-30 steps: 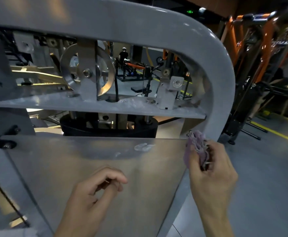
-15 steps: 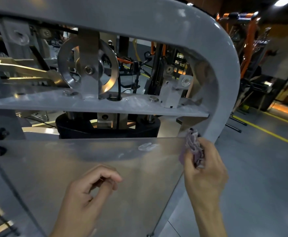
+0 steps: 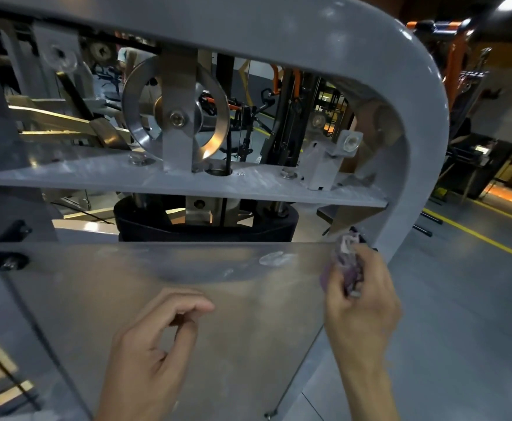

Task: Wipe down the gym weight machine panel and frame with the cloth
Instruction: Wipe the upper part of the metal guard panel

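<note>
Right now, cloth: your right hand (image 3: pixel 361 302) has its fingers curled round the bunched purple cloth (image 3: pixel 347 268), which sits at the upper right corner of the clear panel (image 3: pixel 157 284), where that corner meets the grey frame (image 3: pixel 421 141).
Left hand: your left hand (image 3: pixel 154 350) hovers in front of the panel with fingers loosely curled, nothing between them; whether it touches the surface cannot be told.
Smudge: a whitish smear (image 3: pixel 274 258) lies on the panel near its top edge, just left of the cloth, and looks not yet wiped.
Risk, coverage: because the cloth is wadded small, you could pass beside the smear and leave streaks; spread it flatter.
Risk, snagging: loose threads hang at the corner, and they may catch on the panel edge or on the black mount (image 3: pixel 5 259) type fittings if you drag hard.
Risk, moving parts: the steel pulley (image 3: pixel 175 113) and its cable (image 3: pixel 229 150) sit just above the grey cross plate (image 3: pixel 157 180); keep fingers and cloth out of there if you reach up.
Risk, panel: pressing hard at an unsupported corner may flex it.
</note>
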